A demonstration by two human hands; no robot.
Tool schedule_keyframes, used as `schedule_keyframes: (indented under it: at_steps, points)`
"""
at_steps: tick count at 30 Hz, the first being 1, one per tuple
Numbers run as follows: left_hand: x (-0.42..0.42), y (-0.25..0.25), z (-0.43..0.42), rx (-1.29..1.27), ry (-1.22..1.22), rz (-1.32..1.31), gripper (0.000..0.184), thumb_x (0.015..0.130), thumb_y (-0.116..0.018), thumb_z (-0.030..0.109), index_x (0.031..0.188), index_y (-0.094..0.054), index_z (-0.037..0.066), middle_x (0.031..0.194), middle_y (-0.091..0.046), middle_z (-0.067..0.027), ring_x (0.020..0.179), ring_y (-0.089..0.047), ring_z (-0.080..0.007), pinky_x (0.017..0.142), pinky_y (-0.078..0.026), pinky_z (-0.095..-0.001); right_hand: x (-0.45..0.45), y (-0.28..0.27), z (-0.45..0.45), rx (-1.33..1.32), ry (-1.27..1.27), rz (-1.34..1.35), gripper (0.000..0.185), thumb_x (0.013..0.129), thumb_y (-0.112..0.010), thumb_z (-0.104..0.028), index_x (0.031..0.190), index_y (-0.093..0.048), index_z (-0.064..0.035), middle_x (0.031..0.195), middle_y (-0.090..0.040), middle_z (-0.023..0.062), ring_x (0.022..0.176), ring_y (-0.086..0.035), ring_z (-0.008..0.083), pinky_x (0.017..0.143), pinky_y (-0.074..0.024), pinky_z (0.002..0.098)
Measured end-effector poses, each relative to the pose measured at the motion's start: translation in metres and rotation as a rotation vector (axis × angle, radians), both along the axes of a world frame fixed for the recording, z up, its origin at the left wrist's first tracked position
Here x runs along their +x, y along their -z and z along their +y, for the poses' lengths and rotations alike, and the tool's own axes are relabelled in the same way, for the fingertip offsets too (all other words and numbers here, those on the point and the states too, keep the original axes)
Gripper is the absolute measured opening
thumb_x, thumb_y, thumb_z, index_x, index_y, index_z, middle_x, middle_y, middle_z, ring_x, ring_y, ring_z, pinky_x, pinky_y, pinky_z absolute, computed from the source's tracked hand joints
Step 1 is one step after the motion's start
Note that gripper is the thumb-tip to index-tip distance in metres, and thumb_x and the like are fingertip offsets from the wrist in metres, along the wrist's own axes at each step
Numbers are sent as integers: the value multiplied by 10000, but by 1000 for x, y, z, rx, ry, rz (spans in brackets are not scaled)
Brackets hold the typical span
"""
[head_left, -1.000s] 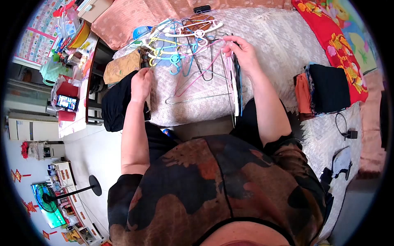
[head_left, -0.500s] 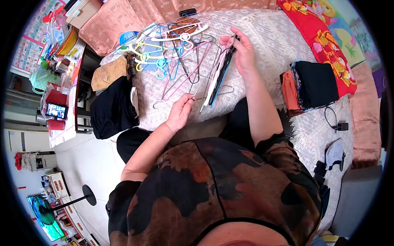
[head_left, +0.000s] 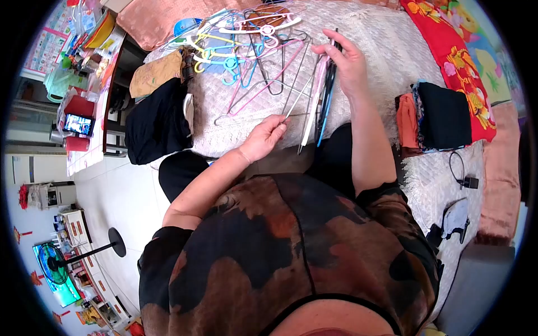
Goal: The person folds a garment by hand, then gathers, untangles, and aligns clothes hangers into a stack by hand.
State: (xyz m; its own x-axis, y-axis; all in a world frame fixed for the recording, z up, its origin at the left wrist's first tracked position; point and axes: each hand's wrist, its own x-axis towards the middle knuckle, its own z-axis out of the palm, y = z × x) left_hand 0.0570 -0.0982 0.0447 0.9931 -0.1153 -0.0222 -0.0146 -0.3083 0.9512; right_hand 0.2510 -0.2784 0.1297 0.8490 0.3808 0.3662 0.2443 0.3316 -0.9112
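My right hand (head_left: pixel 348 64) is closed around the upper ends of a bundle of clothes hangers (head_left: pixel 321 103), white, black, blue and pink, hanging edge-on. Lower and to the left, my left hand (head_left: pixel 265 138) pinches a thin metal wire hanger (head_left: pixel 298 99), which slants up toward that bundle. Just beyond both hands, a tangled heap of loose hangers lies on the quilted bed cover (head_left: pixel 381 33). Among them are a light-blue hanger (head_left: pixel 230 63), a white hanger (head_left: pixel 283 25) and a pink hanger (head_left: pixel 268 87).
Folded dark clothes (head_left: pixel 159 123) and a tan folded garment (head_left: pixel 158 75) lie at the bed's left edge. Another folded stack (head_left: pixel 445 115) sits on the right by a red floral pillow (head_left: pixel 454 67). A cluttered table (head_left: pixel 98 131) and a standing fan (head_left: pixel 116 242) are left.
My left hand has moved right, bringing the wire hanger up close to the bundle. My right hand still grips the bundle. The whole view has shifted slightly.
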Motion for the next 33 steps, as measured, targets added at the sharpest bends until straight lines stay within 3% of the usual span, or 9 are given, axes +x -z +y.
schedule_keyframes:
  at_steps: [3, 13, 17, 21, 25, 27, 29, 30, 33]
  points:
    - [-1, 4, 3, 173, -63, -283, 325, 949, -543, 194, 1230, -508, 36, 938, -583, -77, 807, -589, -174, 729, -504, -294, 3, 0, -4, -37, 101, -51, 314, 916, -549, -70, 1224, -560, -15, 913, -691, 103, 825, -647, 139, 780, -485, 246]
    - [4, 31, 96, 755, -523, -166, 147, 830, -621, 144, 914, -662, 31, 917, -631, -169, 793, -638, -326, 718, -520, -394, 21, 14, -13, -258, 222, 203, 241, 902, -555, -83, 1129, -619, -35, 769, -635, 35, 662, -570, 77, 610, -438, 187]
    - [-1, 53, 119, 1183, -535, -131, 308, 857, -596, 254, 1092, -602, 55, 985, -635, -171, 915, -618, -356, 828, -482, -460, 29, 21, -20, -113, 235, 221, 211, 905, -544, -87, 1091, -639, -55, 757, -624, 25, 633, -561, 76, 574, -444, 202]
    - [0, 53, 121, 1197, -392, 360, 357, 853, -581, 305, 1127, -577, 77, 1033, -646, -146, 1008, -596, -323, 903, -443, -430, 34, 24, -21, -52, 260, 240, 196, 914, -522, -81, 1064, -646, -58, 726, -612, 23, 620, -555, 77, 570, -451, 205]
    - [-7, 54, 135, 926, -286, 240, 331, 850, -588, 332, 986, -638, 34, 867, -668, -189, 877, -638, -365, 779, -500, -425, 36, 22, -22, -66, 301, 228, 206, 915, -520, -81, 1077, -641, -43, 751, -636, 44, 622, -562, 81, 569, -451, 206]
    - [-12, 43, 138, 639, -227, 183, 313, 894, -572, 325, 918, -641, 21, 656, -619, -129, 643, -623, -289, 638, -507, -390, 35, 21, -23, 0, 259, 220, 224, 925, -537, -87, 1123, -619, -22, 804, -657, 69, 637, -566, 95, 592, -463, 207]
    - [-13, 1, 131, -339, -272, 558, 299, 943, -540, 314, 899, -630, 32, 547, -479, -6, 493, -483, -143, 541, -454, -309, 33, 16, -22, 10, 258, 215, 258, 920, -526, -98, 1147, -600, -1, 890, -688, 115, 651, -593, 100, 577, -453, 205]
    - [-14, -19, 121, -377, -281, 458, 281, 974, -505, 284, 893, -623, 43, 548, -362, 66, 467, -338, -52, 495, -391, -249, 31, 14, -21, 37, 226, 223, 273, 928, -521, -107, 1171, -582, 1, 907, -687, 123, 666, -598, 105, 594, -460, 208]
    - [-5, -52, 110, -324, -288, 214, 243, 963, -524, 252, 912, -621, 35, 557, -407, 56, 493, -362, -48, 524, -397, -241, 26, 9, -20, 68, 161, 204, 330, 956, -486, -130, 1257, -511, 3, 988, -675, 145, 736, -619, 131, 660, -484, 227]
